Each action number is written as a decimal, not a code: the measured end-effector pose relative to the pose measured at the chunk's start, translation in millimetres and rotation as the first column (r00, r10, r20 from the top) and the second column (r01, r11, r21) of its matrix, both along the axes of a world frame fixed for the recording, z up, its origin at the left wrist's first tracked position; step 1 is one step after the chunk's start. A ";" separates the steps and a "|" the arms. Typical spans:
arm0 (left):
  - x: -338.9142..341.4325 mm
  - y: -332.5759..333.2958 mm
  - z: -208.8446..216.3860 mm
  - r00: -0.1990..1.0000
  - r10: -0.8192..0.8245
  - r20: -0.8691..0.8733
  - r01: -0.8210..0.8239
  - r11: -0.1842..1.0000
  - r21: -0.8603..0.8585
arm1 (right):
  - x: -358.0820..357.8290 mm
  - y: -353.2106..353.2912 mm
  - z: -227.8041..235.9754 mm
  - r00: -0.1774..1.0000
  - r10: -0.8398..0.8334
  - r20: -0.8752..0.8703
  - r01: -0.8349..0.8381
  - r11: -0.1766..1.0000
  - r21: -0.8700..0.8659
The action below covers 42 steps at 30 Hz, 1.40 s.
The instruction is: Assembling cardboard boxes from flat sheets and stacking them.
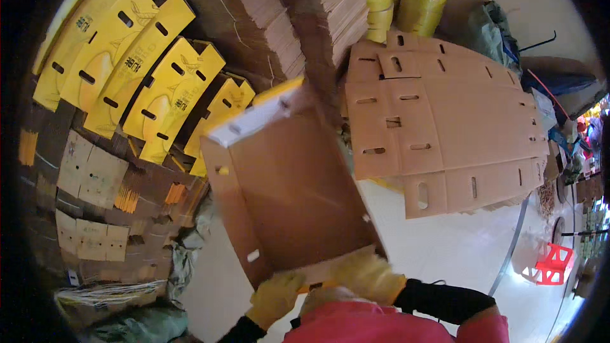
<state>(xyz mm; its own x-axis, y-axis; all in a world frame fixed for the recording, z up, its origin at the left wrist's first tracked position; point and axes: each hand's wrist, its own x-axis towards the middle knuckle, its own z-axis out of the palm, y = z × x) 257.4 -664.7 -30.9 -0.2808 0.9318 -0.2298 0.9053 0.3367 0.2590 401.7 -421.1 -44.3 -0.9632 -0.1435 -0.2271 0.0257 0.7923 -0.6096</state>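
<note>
An open-topped cardboard box (298,184), brown inside, is tilted in front of me with its near end close to my body. Its far end wall shows a white inside face and a yellow edge. My left hand (276,295), in a yellowish work glove, is closed on the near left corner. Over the near end wall lies my gloved right hand (368,276), its fingers curled onto the folded board and somewhat blurred. The box's underside is hidden.
Yellow printed box trays (168,98) stand stacked at the left, above bundled cardboard (92,171). A pile of flat slotted cardboard blanks (457,121) lies at the right. Behind are tall cardboard stacks (273,25) and yellow tape rolls (422,0). A red plastic stool (554,263) stands far right.
</note>
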 end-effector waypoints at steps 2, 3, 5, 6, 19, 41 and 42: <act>5.1 -48.7 -32.4 0.999 0.042 0.017 -0.041 0.999 -0.034 | -27.1 -22.0 1.6 0.976 0.039 0.216 0.004 0.981 -0.196; -1.3 -63.4 -56.4 0.997 0.068 0.029 -0.067 0.997 -0.036 | -31.4 -24.3 -11.9 0.947 0.063 0.316 0.027 0.961 -0.274; -29.2 -81.5 -101.2 0.996 0.026 0.081 -0.003 0.964 -0.266 | -25.4 -36.6 -65.2 0.973 0.186 0.135 -0.182 0.982 -0.042; -44.8 -104.8 -130.1 0.991 0.014 0.136 0.055 0.869 -0.492 | -28.7 -34.1 -88.5 0.960 0.262 0.097 -0.265 0.964 0.024; -294.7 3.7 -399.9 0.988 0.031 0.148 0.053 0.844 -0.534 | -175.3 12.3 -427.3 0.954 0.299 0.033 -0.301 0.951 0.067; -260.7 -150.3 -665.1 0.000 0.685 0.729 -0.997 0.056 -0.053 | -212.2 67.2 -624.8 0.100 -0.828 0.552 0.974 -0.031 -0.223; -245.7 -116.7 -664.2 -0.015 0.668 0.744 -0.993 0.076 -0.087 | -196.5 71.9 -646.0 0.065 -0.842 0.535 0.981 -0.044 -0.189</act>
